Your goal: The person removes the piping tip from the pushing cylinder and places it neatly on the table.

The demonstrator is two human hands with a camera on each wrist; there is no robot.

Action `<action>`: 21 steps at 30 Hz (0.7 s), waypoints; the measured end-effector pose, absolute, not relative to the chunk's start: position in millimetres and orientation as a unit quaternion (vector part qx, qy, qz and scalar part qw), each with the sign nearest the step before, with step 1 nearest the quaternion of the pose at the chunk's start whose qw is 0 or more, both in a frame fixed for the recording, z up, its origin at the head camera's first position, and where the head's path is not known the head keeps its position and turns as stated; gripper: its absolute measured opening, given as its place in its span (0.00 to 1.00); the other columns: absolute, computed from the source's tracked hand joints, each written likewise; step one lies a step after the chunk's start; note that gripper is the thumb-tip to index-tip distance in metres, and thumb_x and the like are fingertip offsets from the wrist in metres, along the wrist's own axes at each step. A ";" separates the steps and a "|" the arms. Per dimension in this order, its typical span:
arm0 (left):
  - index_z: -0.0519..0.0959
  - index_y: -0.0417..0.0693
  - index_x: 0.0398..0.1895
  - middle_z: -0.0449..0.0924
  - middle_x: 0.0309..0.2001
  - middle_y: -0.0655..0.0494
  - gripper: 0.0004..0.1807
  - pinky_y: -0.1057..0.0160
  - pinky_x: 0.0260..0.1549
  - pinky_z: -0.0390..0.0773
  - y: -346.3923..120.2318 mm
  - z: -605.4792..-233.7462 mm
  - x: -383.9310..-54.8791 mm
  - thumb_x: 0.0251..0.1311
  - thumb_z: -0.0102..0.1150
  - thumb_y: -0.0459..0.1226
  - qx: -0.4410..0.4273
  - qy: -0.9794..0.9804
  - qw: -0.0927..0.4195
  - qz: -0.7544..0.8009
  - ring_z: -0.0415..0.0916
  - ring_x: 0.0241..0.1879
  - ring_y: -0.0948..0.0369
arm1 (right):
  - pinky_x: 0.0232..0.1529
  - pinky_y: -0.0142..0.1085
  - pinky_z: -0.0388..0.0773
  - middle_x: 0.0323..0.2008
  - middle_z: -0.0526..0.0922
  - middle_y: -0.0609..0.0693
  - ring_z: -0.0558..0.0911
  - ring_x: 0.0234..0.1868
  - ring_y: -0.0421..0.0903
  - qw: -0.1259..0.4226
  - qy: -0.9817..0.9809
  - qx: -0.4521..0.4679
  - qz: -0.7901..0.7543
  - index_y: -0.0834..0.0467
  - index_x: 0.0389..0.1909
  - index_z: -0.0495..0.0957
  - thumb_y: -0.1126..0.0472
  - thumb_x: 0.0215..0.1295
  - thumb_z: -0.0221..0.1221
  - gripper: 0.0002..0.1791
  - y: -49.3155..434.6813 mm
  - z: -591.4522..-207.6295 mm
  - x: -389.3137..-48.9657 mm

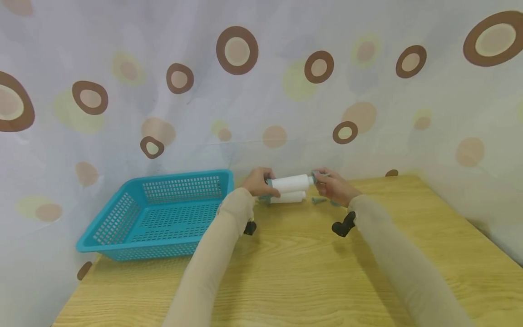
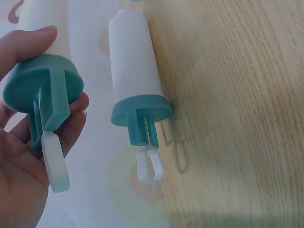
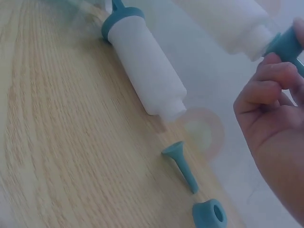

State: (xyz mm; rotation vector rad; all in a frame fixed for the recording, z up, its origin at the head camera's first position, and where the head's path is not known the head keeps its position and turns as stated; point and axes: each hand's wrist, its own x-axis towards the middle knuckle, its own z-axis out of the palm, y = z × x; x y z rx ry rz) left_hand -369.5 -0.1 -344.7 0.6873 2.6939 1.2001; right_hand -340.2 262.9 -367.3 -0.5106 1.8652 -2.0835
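My left hand grips a white icing syringe around its teal end cap, thumb on the barrel, holding it up off the table. A flat white plunger handle sticks out behind the cap. At the other end, my right hand pinches a teal nozzle fitting right at the barrel's narrow tip; the fingers hide part of it. Beside the held one, a second white syringe lies on the table, its tip bare. Near that tip lie a slim teal nozzle and a teal ring.
A blue perforated basket stands on the left of the wooden table, close to the left forearm. Behind the table hangs a pale cloth with a circle print. Each wrist carries a small black mount.
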 end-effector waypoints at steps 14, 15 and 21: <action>0.73 0.48 0.28 0.78 0.34 0.55 0.20 0.66 0.31 0.73 1.5 -355.0 -370.6 0.34 0.75 0.40 0.223 0.905 0.041 0.360 0.71 0.32 0.60 | 0.26 0.30 0.49 0.23 0.64 0.47 0.47 0.23 0.41 0.200 0.289 -0.159 -0.922 0.58 0.32 0.69 0.51 0.74 0.32 0.21 254.5 -388.2 -342.8; 0.73 0.48 0.28 0.77 0.34 0.55 0.20 0.65 0.30 0.73 1.6 -355.1 -369.7 0.34 0.75 0.41 0.223 0.908 0.046 0.351 0.71 0.32 0.60 | 0.26 0.30 0.49 0.23 0.64 0.47 0.47 0.23 0.41 0.198 0.281 -0.157 -0.926 0.58 0.32 0.69 0.51 0.74 0.32 0.21 254.8 -389.7 -342.7; 0.71 0.51 0.27 0.72 0.30 0.57 0.21 0.65 0.25 0.68 7.3 -359.4 -369.0 0.35 0.75 0.44 0.243 0.931 0.067 0.265 0.66 0.27 0.61 | 0.27 0.30 0.46 0.23 0.63 0.47 0.46 0.23 0.40 0.180 0.279 -0.143 -0.932 0.57 0.31 0.69 0.50 0.73 0.35 0.20 261.3 -392.9 -342.6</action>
